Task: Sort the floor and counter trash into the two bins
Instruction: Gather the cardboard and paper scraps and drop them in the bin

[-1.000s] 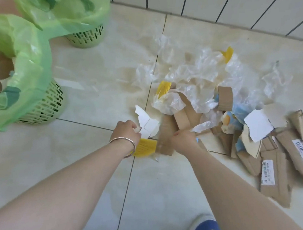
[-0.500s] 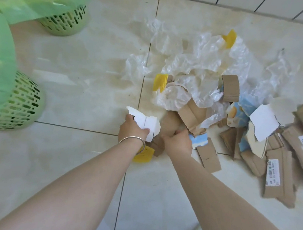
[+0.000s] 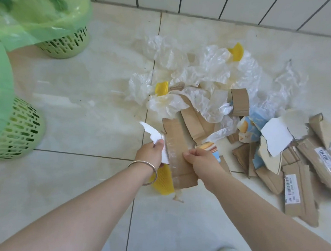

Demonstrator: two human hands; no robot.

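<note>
cardboard strip (image 3: pixel 175 152) pinched by right hand (image 3: pixel 201 160), left hand (image 3: pixel 150 154) gripping white paper (image 3: pixel 153 134)

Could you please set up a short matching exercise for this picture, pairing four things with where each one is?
Things
1. brown cardboard strip
2. white paper scrap
3. yellow foam piece
4. green bins

Places
A. far side of the trash pile, near the wall
B. pinched in the left hand
C. left side of the floor
D. gripped by the right hand

Pairs: 1-D, 2-B, 3-A, 4-C
</note>
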